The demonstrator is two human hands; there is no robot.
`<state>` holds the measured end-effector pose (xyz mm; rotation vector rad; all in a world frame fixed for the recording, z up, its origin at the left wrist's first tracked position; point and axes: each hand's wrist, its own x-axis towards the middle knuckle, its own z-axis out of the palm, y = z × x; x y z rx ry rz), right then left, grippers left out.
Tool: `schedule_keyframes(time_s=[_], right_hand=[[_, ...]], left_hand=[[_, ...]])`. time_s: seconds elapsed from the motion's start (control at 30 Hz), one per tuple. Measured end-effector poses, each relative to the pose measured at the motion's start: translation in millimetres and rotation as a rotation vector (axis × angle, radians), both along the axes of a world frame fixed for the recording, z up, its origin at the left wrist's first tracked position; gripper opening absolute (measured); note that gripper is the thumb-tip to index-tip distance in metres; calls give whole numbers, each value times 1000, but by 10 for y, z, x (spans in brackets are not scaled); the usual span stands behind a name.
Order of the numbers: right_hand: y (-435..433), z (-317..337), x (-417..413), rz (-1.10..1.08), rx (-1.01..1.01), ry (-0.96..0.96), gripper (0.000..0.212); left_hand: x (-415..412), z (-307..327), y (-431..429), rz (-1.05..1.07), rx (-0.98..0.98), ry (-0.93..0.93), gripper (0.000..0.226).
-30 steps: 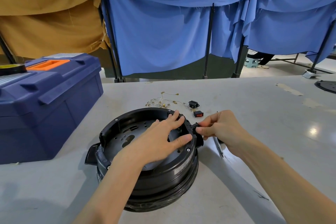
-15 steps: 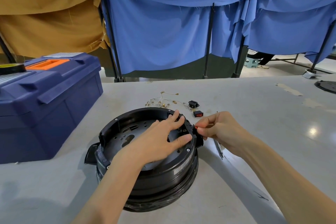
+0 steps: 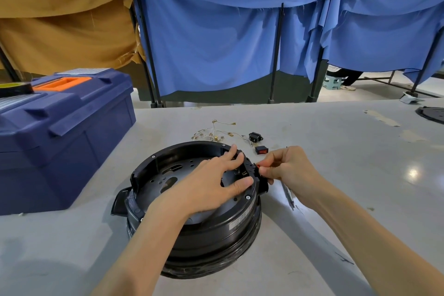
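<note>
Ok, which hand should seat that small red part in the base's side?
Right. The right hand pinches the red part at the rim; the left hand lies spread on the black base, steadying it.

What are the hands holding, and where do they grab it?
The right hand pinches a small red switch by its outer end, at the side of the base. The left hand holds nothing; it just presses on the rim.
</note>
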<state>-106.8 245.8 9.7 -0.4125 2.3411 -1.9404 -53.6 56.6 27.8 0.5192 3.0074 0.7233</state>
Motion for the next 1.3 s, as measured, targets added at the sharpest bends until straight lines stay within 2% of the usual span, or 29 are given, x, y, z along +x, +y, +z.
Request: schedule_keyframes(time_s=[0.1, 0.23, 0.4, 0.5, 0.63, 0.8, 1.13, 1.3], right_hand=[[46, 32, -13, 58, 27, -18, 21], [21, 28, -1, 40, 15, -1, 32], [53, 48, -12, 97, 37, -12, 29], [18, 29, 1, 42, 7, -4, 32], [16, 40, 14, 47, 23, -22, 27], [-14, 66, 67, -6, 25, -36, 33], [-81, 159, 114, -94, 178, -53, 25], [-130, 153, 137, -143, 161, -91, 9]], left_hand=[[-6, -2, 10, -2, -17, 4, 67], [-13, -4, 10, -6, -22, 11, 66], [-5, 4, 19, -11, -44, 12, 66], [-6, 20, 17, -14, -37, 7, 66], [-9, 16, 20, -12, -63, 2, 66], [-19, 8, 19, -12, -94, -2, 67], [-17, 14, 28, -5, -111, -14, 67], [-21, 16, 28, -12, -122, -6, 67]])
